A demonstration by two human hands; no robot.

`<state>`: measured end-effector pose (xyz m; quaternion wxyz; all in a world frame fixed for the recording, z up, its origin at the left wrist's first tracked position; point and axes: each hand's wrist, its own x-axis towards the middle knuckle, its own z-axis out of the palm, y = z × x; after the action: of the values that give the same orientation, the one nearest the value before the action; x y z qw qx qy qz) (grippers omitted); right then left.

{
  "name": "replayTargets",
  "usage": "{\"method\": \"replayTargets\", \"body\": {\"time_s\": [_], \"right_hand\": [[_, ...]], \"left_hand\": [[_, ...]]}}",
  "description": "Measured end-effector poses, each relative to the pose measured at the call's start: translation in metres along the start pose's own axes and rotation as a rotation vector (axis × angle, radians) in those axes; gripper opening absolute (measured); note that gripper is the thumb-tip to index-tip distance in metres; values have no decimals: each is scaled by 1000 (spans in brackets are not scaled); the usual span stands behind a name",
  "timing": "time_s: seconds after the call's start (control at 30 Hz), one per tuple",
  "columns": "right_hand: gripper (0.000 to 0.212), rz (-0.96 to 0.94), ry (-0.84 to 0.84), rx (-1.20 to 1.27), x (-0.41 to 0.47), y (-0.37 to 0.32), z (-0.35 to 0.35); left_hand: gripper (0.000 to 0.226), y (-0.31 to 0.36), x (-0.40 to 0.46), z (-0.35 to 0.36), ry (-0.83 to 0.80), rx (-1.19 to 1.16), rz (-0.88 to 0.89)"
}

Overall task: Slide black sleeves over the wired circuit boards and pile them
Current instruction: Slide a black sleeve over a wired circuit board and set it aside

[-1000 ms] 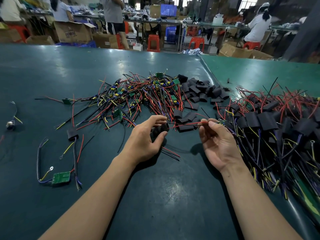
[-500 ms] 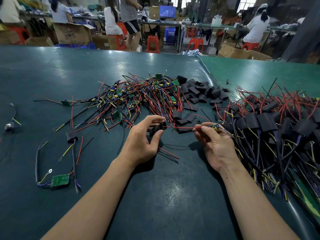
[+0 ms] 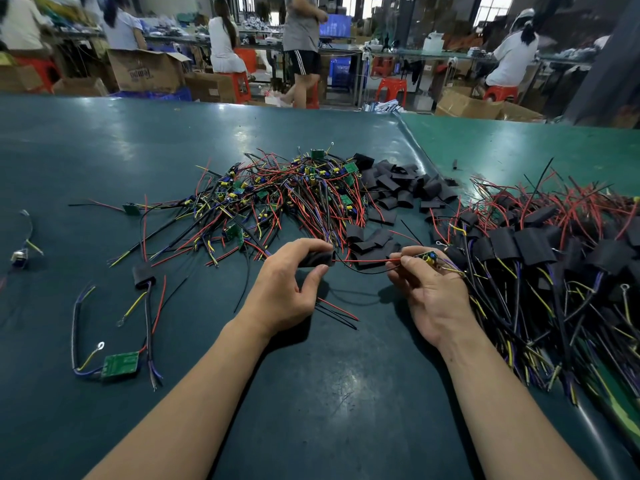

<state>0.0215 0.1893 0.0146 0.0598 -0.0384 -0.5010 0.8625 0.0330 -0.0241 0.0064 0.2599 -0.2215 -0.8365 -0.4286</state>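
Hands have spread apart vs a second ago: left hand (image 3: 282, 289) pinches a black sleeve (image 3: 317, 258) between thumb and fingers, right hand (image 3: 429, 292) pinches the wired circuit board (image 3: 427, 258), which was hidden in its fingers before and now shows. Red and black leads (image 3: 363, 262) span the gap, already threaded through the sleeve. So threading looks done; sleeve likely slides right along the leads onto the board next. Sleeve's long axis runs left-right, mouth facing the board; both sit just above the desk (image 3: 329, 393) near its middle. Finished pile (image 3: 540, 258) lies at the desk's right edge, unsleeved boards (image 3: 277, 195) behind the hands.
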Motion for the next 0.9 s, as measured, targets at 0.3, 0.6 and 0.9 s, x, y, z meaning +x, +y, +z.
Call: {"method": "replayTargets", "body": {"time_s": [0.3,0.6,0.9], "right_hand": [[20,-61,10,80,-2,-4,1],[28,-49,-86,113,-5,-9,-1],[23,-66,-156,82,-6,-5,2]], "left_hand": [[26,-4,0,0,-14,3,11],[23,-4,0,1,10,-46,28],[21,-7,0,1,85,-114,-45]]}}
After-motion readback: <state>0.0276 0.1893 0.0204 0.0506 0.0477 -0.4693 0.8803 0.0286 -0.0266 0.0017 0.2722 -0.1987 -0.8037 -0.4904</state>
